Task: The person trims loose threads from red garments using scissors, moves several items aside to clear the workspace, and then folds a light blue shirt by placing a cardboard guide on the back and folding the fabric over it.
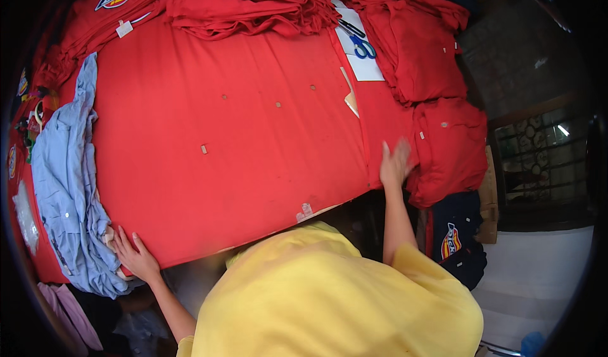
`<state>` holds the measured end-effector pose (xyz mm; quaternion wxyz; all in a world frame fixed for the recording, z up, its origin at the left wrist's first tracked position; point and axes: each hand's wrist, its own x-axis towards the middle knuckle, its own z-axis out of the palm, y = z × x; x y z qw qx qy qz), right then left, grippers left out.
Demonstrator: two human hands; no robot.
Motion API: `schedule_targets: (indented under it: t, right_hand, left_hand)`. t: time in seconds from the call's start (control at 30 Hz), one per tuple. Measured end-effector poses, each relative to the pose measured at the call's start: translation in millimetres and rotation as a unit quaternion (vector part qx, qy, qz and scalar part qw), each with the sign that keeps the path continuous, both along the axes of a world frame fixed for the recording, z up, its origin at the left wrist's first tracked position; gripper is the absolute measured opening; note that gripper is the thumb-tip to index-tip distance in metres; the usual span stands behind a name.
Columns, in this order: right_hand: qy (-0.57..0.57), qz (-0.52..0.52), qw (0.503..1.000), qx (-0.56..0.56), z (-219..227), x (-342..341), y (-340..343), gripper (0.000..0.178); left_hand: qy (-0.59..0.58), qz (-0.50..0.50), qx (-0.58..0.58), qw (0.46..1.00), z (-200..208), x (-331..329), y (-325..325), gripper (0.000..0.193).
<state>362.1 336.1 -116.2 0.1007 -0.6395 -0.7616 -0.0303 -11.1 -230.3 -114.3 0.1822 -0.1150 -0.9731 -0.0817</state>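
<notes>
Left to right. Clear plastic (25,218) by the far side of the blue garment (65,167), which lies bunched along the left edge of the red-covered bench (253,167) and drapes over its near-left corner; it blocks that side. Small items, incl. a tape roll (39,112), sit left of it. Pink cloth (73,316) hangs low, below the near-left corner. Far edge: heaped red garments (253,9) all along, tags showing. Mid bench: cover has a few small holes, plus a clear tape patch (304,212) at the near edge. Yellow shirt (329,294) hides some of the space in front. Past the right edge: blue-handled scissors (363,48) and a dark slim tool on white paper (368,69), then a red folded stack (446,145) crowding the right side. Dark garment (451,240) with a patch below that, cardboard (489,195) behind.

Hands: left hand (137,257) lies flat at the near-left corner, fingers spread, holding nothing. Blue garment is directly left of the fingertips; touching or just beside, can't tell. Right hand (396,164) at the near-right corner, motion-blurred, fingers extended, nothing gripped. Red folded stack is just right of it; contact unclear.
</notes>
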Motion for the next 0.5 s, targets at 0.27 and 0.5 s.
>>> schedule_targets:
  t: [0.27, 0.5]
  right_hand:
    - [0.06, 0.032, 0.995, 0.08, 29.8, 41.4, -61.0, 0.052]
    - [0.13, 0.486, 0.861, 0.077, 61.5, -180.8, 16.0, 0.072]
  left_hand:
    - [0.01, -0.001, -0.006, 1.0, -4.8, -2.1, -4.5, 0.047]
    - [0.011, -0.016, 0.001, 1.0, -3.6, -4.8, -1.7, 0.047]
